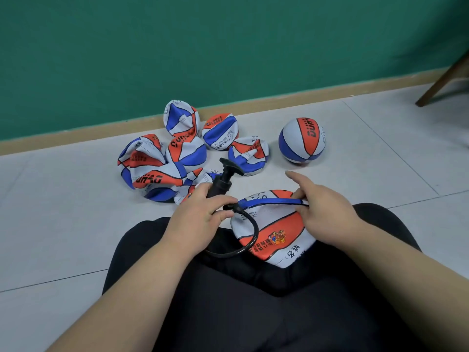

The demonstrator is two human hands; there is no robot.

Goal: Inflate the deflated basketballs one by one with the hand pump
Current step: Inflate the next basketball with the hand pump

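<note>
Left hand point(200, 214): curled round the lower barrel of the black hand pump point(223, 179), fingers closed near where the hose leaves it; the T-handle points up and away.
Right hand point(322, 212): pinches the folded upper edge of the flat basketball point(274, 224), forefinger straight out, the other fingers curled.
Flat basketball: on the person's lap, between the hands, collapsed.
Hose point(250, 232): loops down from the pump across the ball's left side; where its tip ends, I cannot tell.
Pile of flat basketballs point(157, 171): on the floor point(76, 224) beyond the pump, near the green wall point(228, 47).
Inflated basketball point(302, 141): on the floor, right of the pile, apart from it.
Wooden leg point(441, 82): top right corner.
</note>
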